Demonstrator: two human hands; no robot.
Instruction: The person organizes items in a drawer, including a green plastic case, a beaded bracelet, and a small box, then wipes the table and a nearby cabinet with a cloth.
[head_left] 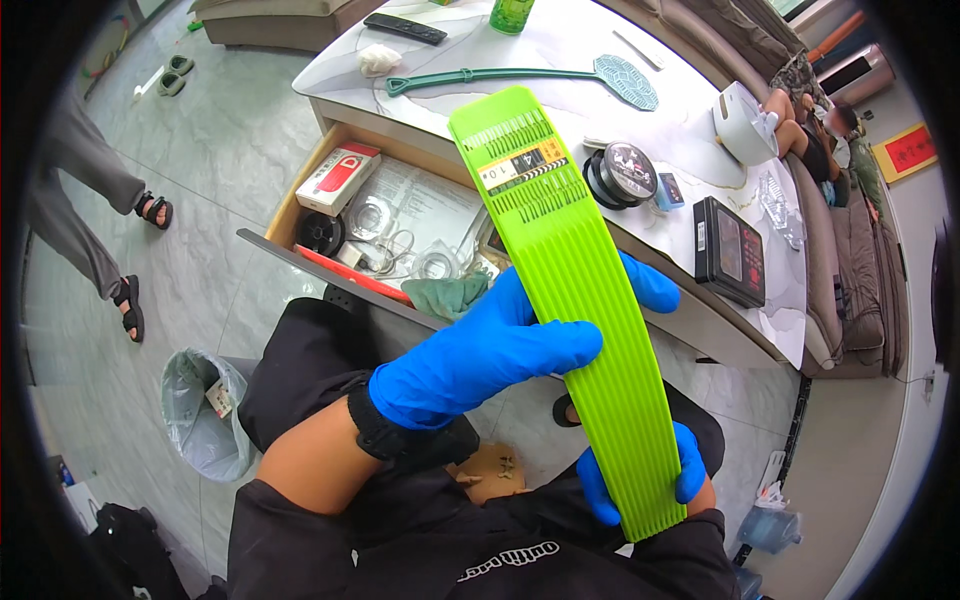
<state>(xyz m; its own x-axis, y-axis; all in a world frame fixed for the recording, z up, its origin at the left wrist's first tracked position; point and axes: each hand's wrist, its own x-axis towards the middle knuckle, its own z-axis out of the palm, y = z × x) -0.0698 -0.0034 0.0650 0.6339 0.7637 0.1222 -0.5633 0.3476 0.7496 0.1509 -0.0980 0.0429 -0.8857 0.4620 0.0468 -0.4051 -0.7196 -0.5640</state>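
Observation:
A long lime-green ribbed board [610, 360] slants up from my lap across the front of the table. Near its far end are rows of small dark hook-like pieces, with a printed label between them. My left hand [480, 350], in a blue glove, grips the board at mid-length. Its thumb lies on the ribs, and fingertips show past the right edge. Lower down, my blue-gloved right hand [690, 463] holds the near end from beneath, with fingers round both side edges. Most of the right palm is hidden behind the board.
The open drawer [320, 265] holds a red-and-white box, coils and a green cloth. On the marble-patterned table [540, 52] lie a green fly swatter [500, 75], black spool [628, 172] and black case [728, 250]. A lined bin [205, 415] stands left. Two other people are in view.

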